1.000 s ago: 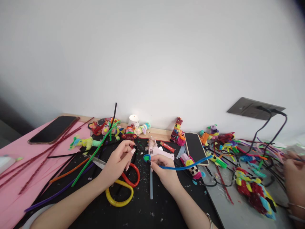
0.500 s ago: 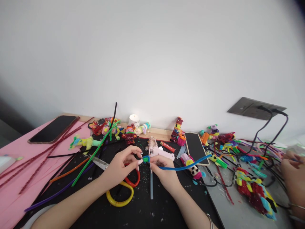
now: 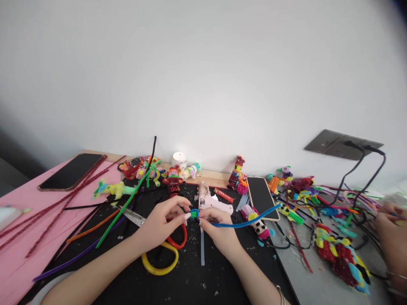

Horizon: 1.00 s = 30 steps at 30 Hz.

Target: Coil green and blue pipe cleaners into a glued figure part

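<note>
Both hands meet over the black mat [image 3: 190, 279]. My right hand [image 3: 222, 231] pinches a blue pipe cleaner [image 3: 248, 221] whose free end trails off to the right; its near end is coiled into a small blue and green disc [image 3: 194, 213]. My left hand [image 3: 162, 222] pinches that coiled disc from the left, fingertips touching those of the right hand. Scissors with a red and a yellow handle loop [image 3: 162, 258] lie just under the left hand. A pink glue gun [image 3: 211, 202] lies right behind the hands.
Loose pipe cleaners [image 3: 104, 220] spread to the left, over a pink sheet [image 3: 19, 237] holding a phone [image 3: 70, 171]. Small pipe-cleaner figures [image 3: 237, 173] line the wall. A second phone [image 3: 261, 195] and tangled cables [image 3: 359, 186] lie right, where another person's hands [image 3: 389, 237] work.
My left hand moved right from above the scissors to the coiled end and closed its fingertips on it. The right hand shifted a little with the pipe cleaner.
</note>
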Motion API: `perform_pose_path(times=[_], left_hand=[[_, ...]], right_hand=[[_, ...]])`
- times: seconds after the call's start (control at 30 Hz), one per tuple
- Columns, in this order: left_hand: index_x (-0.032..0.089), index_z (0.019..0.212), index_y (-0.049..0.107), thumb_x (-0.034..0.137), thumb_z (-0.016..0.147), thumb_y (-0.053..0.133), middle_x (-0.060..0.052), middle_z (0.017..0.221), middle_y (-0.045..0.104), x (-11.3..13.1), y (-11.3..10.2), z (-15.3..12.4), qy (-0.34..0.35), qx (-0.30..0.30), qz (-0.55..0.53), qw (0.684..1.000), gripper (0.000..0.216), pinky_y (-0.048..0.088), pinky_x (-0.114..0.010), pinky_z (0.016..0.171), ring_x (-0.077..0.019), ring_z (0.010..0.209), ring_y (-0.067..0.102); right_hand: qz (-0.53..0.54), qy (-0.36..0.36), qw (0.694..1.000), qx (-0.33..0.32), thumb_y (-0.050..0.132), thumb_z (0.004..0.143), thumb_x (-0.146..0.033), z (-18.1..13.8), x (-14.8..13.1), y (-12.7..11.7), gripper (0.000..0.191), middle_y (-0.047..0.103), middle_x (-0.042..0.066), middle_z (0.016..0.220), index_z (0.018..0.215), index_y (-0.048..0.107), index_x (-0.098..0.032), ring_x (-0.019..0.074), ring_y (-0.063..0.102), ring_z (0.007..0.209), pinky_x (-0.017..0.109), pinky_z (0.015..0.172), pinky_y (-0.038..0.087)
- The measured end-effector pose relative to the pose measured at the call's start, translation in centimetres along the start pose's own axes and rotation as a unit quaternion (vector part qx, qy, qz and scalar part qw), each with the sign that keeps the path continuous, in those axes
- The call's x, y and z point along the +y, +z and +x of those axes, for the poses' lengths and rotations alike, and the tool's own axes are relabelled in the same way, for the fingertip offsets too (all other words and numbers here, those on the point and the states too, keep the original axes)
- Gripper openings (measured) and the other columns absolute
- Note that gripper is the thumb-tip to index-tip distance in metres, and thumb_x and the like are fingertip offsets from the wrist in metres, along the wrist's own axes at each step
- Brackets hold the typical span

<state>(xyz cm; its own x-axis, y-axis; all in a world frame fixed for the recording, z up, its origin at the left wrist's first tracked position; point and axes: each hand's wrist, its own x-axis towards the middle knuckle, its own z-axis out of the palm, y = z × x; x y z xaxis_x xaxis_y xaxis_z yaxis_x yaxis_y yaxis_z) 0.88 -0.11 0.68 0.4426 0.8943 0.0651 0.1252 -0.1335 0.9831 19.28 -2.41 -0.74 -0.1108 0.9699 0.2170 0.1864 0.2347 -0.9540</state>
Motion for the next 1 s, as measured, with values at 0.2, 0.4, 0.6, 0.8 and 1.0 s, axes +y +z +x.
perform_pose_path(times=[0.2, 0.4, 0.6, 0.8, 1.0], left_hand=[[0.019, 0.086, 0.054, 0.029, 0.084, 0.050, 0.001, 0.064, 0.056, -0.16, -0.13, -0.11, -0.010, -0.024, 0.037, 0.999, 0.011, 0.045, -0.025, 0.060, -0.0154, 0.061, 0.058], [0.019, 0.084, 0.052, 0.030, 0.086, 0.047, 0.002, 0.062, 0.055, -0.41, -0.14, 0.00, -0.005, -0.038, 0.049, 0.998, 0.012, 0.043, -0.024, 0.058, -0.0148, 0.059, 0.057], [0.019, 0.082, 0.050, 0.029, 0.086, 0.047, 0.003, 0.061, 0.054, -0.40, -0.07, 0.11, -0.006, -0.037, 0.056, 0.998, 0.011, 0.043, -0.025, 0.059, -0.0142, 0.059, 0.056], [0.018, 0.081, 0.050, 0.028, 0.086, 0.048, 0.003, 0.063, 0.053, -0.42, 0.00, 0.05, -0.002, -0.036, 0.054, 0.998, 0.012, 0.044, -0.024, 0.060, -0.0132, 0.059, 0.055], [0.017, 0.085, 0.051, 0.028, 0.085, 0.048, 0.003, 0.065, 0.053, -0.62, -0.02, 0.07, -0.003, -0.030, 0.040, 0.999, 0.011, 0.045, -0.024, 0.059, -0.0128, 0.059, 0.057]], right_hand=[[0.005, 0.014, 1.000, -0.007, 0.062, 0.074, -0.023, -0.04, -0.10, -0.02, 0.017, 0.070, 0.001, 0.061, 0.074, 0.072, -0.037, 0.0211, 0.068, 0.059, 0.030, 0.040, 0.045], [0.007, 0.000, 1.000, -0.015, 0.062, 0.074, -0.022, -0.02, -0.21, -0.03, 0.018, 0.070, 0.002, 0.060, 0.076, 0.071, -0.037, 0.0206, 0.066, 0.057, 0.028, 0.040, 0.045], [0.000, 0.002, 1.000, -0.013, 0.061, 0.075, -0.025, -0.04, -0.40, 0.05, 0.018, 0.070, 0.002, 0.061, 0.075, 0.072, -0.038, 0.0198, 0.066, 0.055, 0.030, 0.038, 0.042], [-0.014, -0.002, 1.000, -0.012, 0.062, 0.076, -0.026, -0.09, -0.27, -0.08, 0.016, 0.069, 0.003, 0.061, 0.077, 0.073, -0.037, 0.0198, 0.065, 0.056, 0.030, 0.039, 0.042], [-0.008, -0.006, 1.000, -0.013, 0.060, 0.079, -0.025, -0.12, 0.43, -0.15, 0.015, 0.069, 0.004, 0.063, 0.079, 0.072, -0.033, 0.0183, 0.063, 0.054, 0.031, 0.040, 0.040]])
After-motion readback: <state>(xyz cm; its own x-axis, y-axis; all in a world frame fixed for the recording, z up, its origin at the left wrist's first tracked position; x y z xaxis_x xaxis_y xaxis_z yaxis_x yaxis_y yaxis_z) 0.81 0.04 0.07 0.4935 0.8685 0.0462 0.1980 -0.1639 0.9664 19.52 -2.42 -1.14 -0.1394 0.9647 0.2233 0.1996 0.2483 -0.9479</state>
